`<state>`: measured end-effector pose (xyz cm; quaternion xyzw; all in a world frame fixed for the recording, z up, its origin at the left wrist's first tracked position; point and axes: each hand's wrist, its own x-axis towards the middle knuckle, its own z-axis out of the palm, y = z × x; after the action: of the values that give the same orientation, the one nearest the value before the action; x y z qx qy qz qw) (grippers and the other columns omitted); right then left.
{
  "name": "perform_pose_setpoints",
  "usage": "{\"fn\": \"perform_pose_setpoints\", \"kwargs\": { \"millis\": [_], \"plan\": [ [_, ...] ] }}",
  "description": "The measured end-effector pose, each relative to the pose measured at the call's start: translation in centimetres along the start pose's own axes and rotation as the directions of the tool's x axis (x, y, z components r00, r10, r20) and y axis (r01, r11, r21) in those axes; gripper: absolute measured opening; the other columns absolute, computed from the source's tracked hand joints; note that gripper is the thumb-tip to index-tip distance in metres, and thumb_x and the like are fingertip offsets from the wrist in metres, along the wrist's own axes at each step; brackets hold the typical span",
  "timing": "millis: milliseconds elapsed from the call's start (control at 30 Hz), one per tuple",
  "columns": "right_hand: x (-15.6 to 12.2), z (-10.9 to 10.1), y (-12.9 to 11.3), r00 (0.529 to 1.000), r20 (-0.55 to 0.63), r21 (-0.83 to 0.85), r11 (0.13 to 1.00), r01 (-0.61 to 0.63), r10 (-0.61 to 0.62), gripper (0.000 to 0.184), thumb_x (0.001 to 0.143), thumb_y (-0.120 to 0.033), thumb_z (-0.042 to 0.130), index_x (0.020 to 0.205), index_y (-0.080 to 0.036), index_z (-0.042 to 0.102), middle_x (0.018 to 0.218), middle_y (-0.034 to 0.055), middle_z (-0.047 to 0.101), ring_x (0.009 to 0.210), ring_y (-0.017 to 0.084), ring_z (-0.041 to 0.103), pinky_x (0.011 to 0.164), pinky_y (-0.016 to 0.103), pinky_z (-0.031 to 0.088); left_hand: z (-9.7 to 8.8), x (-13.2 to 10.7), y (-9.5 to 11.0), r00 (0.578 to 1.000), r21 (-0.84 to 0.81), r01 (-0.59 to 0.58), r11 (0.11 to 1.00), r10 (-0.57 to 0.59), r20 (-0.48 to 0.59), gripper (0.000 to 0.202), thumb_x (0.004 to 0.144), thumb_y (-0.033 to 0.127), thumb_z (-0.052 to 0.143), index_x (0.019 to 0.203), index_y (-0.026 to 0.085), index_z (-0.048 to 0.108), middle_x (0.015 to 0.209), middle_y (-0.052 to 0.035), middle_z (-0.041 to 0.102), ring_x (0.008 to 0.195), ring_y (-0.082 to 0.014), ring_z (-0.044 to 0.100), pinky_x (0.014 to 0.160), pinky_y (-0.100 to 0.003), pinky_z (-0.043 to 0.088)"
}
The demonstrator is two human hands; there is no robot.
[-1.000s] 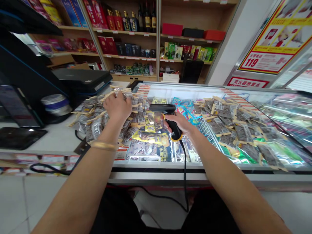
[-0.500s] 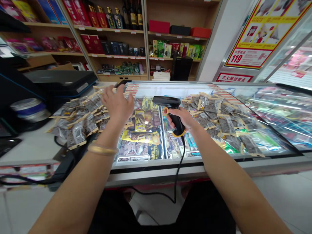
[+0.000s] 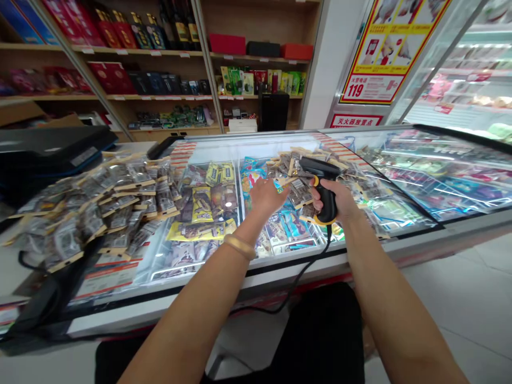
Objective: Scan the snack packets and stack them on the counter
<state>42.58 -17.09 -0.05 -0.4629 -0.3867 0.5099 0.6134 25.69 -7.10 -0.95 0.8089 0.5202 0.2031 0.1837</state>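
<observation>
My right hand (image 3: 335, 201) is wrapped round the grip of a black barcode scanner (image 3: 321, 181) with a yellow trim, its cord hanging down over the freezer's front edge. My left hand (image 3: 266, 194), a gold bangle on its wrist, reaches over the glass lid towards the right heap of small grey snack packets (image 3: 298, 176); its fingers are stretched forward and nothing shows in them. A larger heap of the same packets (image 3: 108, 194) lies on the left end of the lid and the counter.
The glass-topped chest freezer (image 3: 280, 266) holds yellow and blue packs. A black cash register (image 3: 52, 149) stands at the left, a cable and black device (image 3: 40, 298) below it. Shelves of bottles and boxes (image 3: 160, 64) line the back. A second display case (image 3: 440, 160) is at the right.
My left hand left the left heap of packets and swung right to the right heap. The right hand carried the scanner to the right too, and my view turned that way.
</observation>
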Motion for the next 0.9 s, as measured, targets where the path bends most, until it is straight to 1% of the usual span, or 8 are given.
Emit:
{"fn": "perform_pose_setpoints", "kwargs": {
  "millis": [167, 233, 333, 433, 533, 633, 800, 900],
  "plan": [
    [0.1, 0.2, 0.4, 1.0, 0.003, -0.033, 0.999, 0.007, -0.007, 0.045, 0.068, -0.051, 0.082, 0.091, -0.021, 0.058, 0.059, -0.0042, 0.058, 0.043, 0.011, 0.05, 0.041, 0.026, 0.041, 1.5, -0.3, 1.6, 0.997, 0.016, 0.049, 0.999, -0.05, 0.06, 0.075, 0.077, 0.065, 0.073, 0.132, 0.015, 0.062, 0.161, -0.0262, 0.043, 0.155, -0.0428, 0.032, 0.125, -0.056, 0.022],
    [0.1, 0.3, 0.4, 1.0, -0.011, -0.033, 0.999, 0.002, -0.003, 0.046, 0.067, -0.051, 0.082, 0.092, -0.02, 0.06, 0.058, -0.0041, 0.057, 0.043, 0.011, 0.05, 0.041, 0.025, 0.041, 1.7, -0.3, 1.7, 0.996, 0.01, 0.062, 0.998, -0.062, 0.063, 0.077, 0.074, 0.061, 0.078, 0.133, 0.014, 0.06, 0.161, -0.0271, 0.041, 0.156, -0.0431, 0.03, 0.126, -0.055, 0.021],
    [0.0, 0.3, 0.4, 1.0, -0.027, -0.03, 1.0, 0.007, -0.008, 0.044, 0.067, -0.05, 0.082, 0.092, -0.019, 0.063, 0.058, -0.0035, 0.057, 0.042, 0.011, 0.05, 0.041, 0.025, 0.041, 1.7, -0.1, 1.6, 0.998, -0.061, 0.065, 0.996, -0.064, 0.015, 0.073, 0.069, 0.053, 0.085, 0.126, 0.015, 0.06, 0.148, -0.0262, 0.055, 0.147, -0.0433, 0.043, 0.12, -0.054, 0.032],
    [0.0, 0.4, 0.4, 0.999, -0.036, -0.028, 1.0, 0.002, -0.003, 0.042, 0.067, -0.049, 0.082, 0.091, -0.019, 0.063, 0.058, -0.0028, 0.058, 0.042, 0.011, 0.049, 0.04, 0.025, 0.04, 1.9, 0.1, 1.0, 0.998, -0.237, 0.037, 0.971, -0.05, -0.046, 0.069, 0.065, 0.039, 0.09, 0.121, 0.017, 0.057, 0.129, -0.0216, 0.066, 0.127, -0.0392, 0.06, 0.106, -0.048, 0.045],
    [0.0, 0.6, 0.4, 0.999, -0.042, -0.03, 0.999, -0.01, 0.009, 0.043, 0.065, -0.047, 0.084, 0.09, -0.018, 0.064, 0.057, -0.0027, 0.057, 0.042, 0.011, 0.049, 0.04, 0.025, 0.039, 2.0, 0.2, 0.3, 0.995, -0.463, 0.004, 0.887, -0.05, -0.087, 0.061, 0.067, 0.022, 0.086, 0.118, 0.019, 0.052, 0.113, -0.013, 0.07, 0.105, -0.03, 0.069, 0.091, -0.041, 0.053],
    [-0.2, 0.8, 0.3, 0.999, -0.035, -0.046, 0.999, -0.017, 0.016, 0.044, 0.064, -0.047, 0.085, 0.089, -0.018, 0.064, 0.057, -0.0028, 0.058, 0.042, 0.011, 0.048, 0.04, 0.025, 0.039, 1.5, 0.4, -0.3, 0.986, -0.648, -0.019, 0.762, -0.094, -0.139, 0.05, 0.069, 0.013, 0.079, 0.11, 0.023, 0.052, 0.102, -0.0047, 0.07, 0.095, -0.0229, 0.07, 0.083, -0.035, 0.054],
    [-0.5, 1.0, 0.4, 1.0, 0.024, -0.094, 0.996, -0.008, 0.011, 0.042, 0.067, -0.048, 0.083, 0.087, -0.018, 0.062, 0.057, -0.0029, 0.058, 0.041, 0.011, 0.05, 0.04, 0.024, 0.038, -1.6, 0.8, -2.3, 0.956, -0.863, 0.093, 0.496, -0.287, -0.062, 0.054, 0.067, 0.013, 0.079, 0.112, 0.023, 0.05, 0.089, 0.0, 0.068, 0.071, -0.0147, 0.066, 0.063, -0.026, 0.05],
    [-0.8, 1.4, 0.4, 0.995, 0.096, -0.147, 0.989, -0.007, 0.021, 0.042, 0.068, -0.048, 0.083, 0.088, -0.017, 0.063, 0.057, -0.003, 0.058, 0.04, 0.011, 0.05, 0.04, 0.024, 0.037, -3.3, 0.7, -4.3, 0.936, -0.892, 0.118, 0.435, -0.348, -0.046, 0.045, 0.064, 0.018, 0.08, 0.102, 0.019, 0.057, 0.088, -0.0023, 0.069, 0.066, -0.0123, 0.062, 0.056, -0.022, 0.045]
  ]
}}
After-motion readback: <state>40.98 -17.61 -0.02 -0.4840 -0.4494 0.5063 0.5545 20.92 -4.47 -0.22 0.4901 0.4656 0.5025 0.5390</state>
